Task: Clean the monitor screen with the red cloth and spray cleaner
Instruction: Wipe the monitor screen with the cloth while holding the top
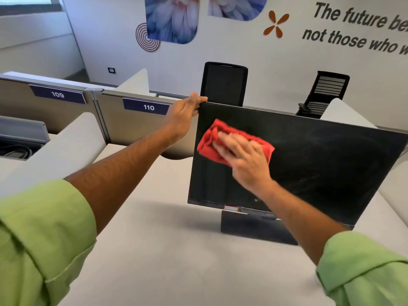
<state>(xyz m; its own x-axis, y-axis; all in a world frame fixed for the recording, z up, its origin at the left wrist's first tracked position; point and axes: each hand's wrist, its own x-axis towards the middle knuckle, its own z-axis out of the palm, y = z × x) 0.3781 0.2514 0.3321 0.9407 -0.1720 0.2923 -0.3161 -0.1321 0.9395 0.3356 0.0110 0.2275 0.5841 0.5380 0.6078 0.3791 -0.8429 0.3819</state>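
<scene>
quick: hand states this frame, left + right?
Left hand: grips the top left corner of the monitor.
Right hand: flat, fingers straight, pressing the red cloth against the monitor.

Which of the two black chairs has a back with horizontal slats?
The chair on the right: its back shows horizontal slats, while the left chair has a plain dark back.

Black flat-panel monitor (320, 168) upright on dark rectangular stand base on pale grey desk (154, 239), screen off, faint streaks across its right half. Crumpled red fabric cloth (208, 143) bunched flat against screen's upper-left area, touching it.
</scene>
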